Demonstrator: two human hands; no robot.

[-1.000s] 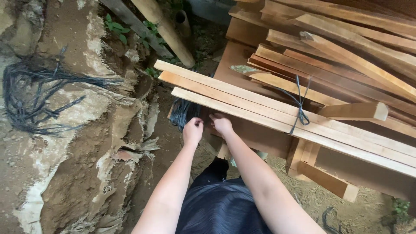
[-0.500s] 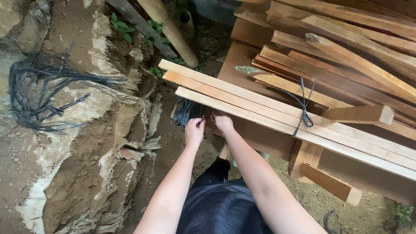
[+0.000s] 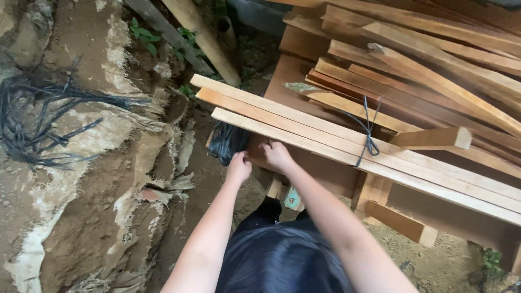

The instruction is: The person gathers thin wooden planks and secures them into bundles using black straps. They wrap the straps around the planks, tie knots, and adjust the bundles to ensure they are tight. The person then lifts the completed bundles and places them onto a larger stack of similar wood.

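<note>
A bundle of long pale wooden slats [image 3: 304, 122] lies across a timber stack, tied near its middle with a dark cord [image 3: 370, 142]. Under its near end hangs a bunch of black cords [image 3: 227, 142]. My left hand [image 3: 239, 165] is closed beside that bunch, just below the slats. My right hand [image 3: 277, 154] reaches under the lowest slat with its fingers curled; what it grips is hidden. Both forearms stretch forward over my dark trousers [image 3: 282, 255].
An earth bank [image 3: 92, 179] with torn sacking rises on the left, with a tangle of black cords [image 3: 32, 125] on it. More loose planks [image 3: 434, 59] pile up at the right and back. A short wooden block [image 3: 431, 138] rests on the slats.
Both hands have stayed under the near end of the slat bundle, shifting only slightly. The view has drifted a little.
</note>
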